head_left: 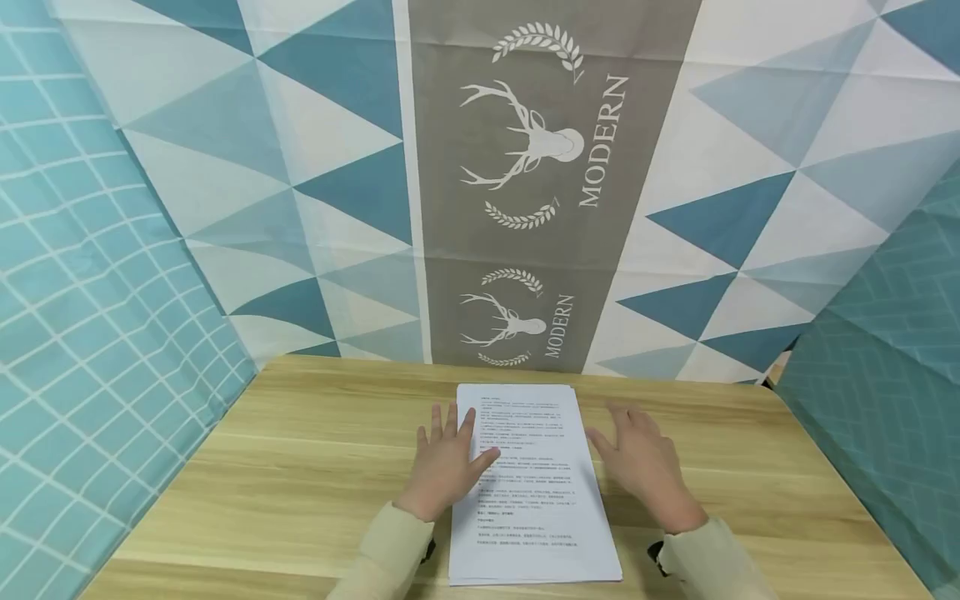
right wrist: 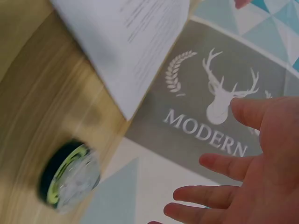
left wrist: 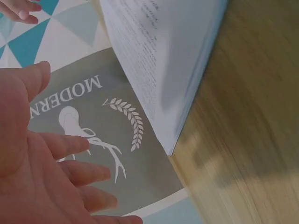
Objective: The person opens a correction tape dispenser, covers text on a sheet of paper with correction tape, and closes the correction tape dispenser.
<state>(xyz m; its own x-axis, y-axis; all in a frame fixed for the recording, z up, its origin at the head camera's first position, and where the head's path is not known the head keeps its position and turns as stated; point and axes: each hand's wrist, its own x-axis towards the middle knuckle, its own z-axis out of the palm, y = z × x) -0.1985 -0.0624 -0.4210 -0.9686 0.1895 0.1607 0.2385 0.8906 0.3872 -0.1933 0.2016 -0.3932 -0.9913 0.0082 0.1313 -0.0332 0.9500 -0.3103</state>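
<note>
A stack of printed paper lies flat on the wooden table, its long sides running away from me. My left hand is over the stack's left edge, fingers spread and the thumb reaching across the print. To the right of the stack is my right hand, its fingers spread too and the thumb close to the paper's edge. Both wrist views show the palms holding nothing: the left hand beside the stack's corner, the right hand near a small round object, dark and green-rimmed with a clear face, blurred.
The wooden table stretches to both sides of the stack. Behind it hangs a patterned cloth with deer heads and triangles. Blue tile-patterned cloth closes off the left side, and green cloth the right.
</note>
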